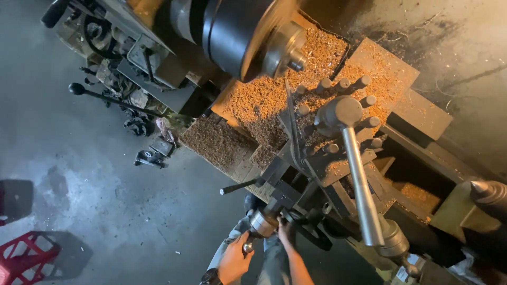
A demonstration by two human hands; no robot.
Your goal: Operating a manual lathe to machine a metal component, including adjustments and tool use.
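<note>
Grey concrete floor (79, 174) fills the left half of the head view, with a red plastic crate (24, 258) at its lower corner. Taking the big grey metal lathe (296, 153) as the landmark: its dark round chuck (237, 31) sits at the upper end and looks blurred, and orange-brown metal shavings (264, 95) cover the bed just below the chuck. Near the lathe's middle stands the tool post, ringed by stubby bolts, and a long silver lever handle (362, 184) slants down from the round top of the post toward the lower right. At the lathe's far right end a pointed tailstock centre (483, 190) shows.

On the near side of the lathe, below the tool post, a shiny silver crank dial (262, 224) sticks out toward the person. The left hand (234, 261), with a dark wristwatch, is curled around the small knob of the crank just under the dial, fingers closed on it. The right hand (287, 235) lies just beside the dial, against a dark handwheel (311, 232); its fingers are mostly hidden, so I cannot tell whether they grasp it.
</note>
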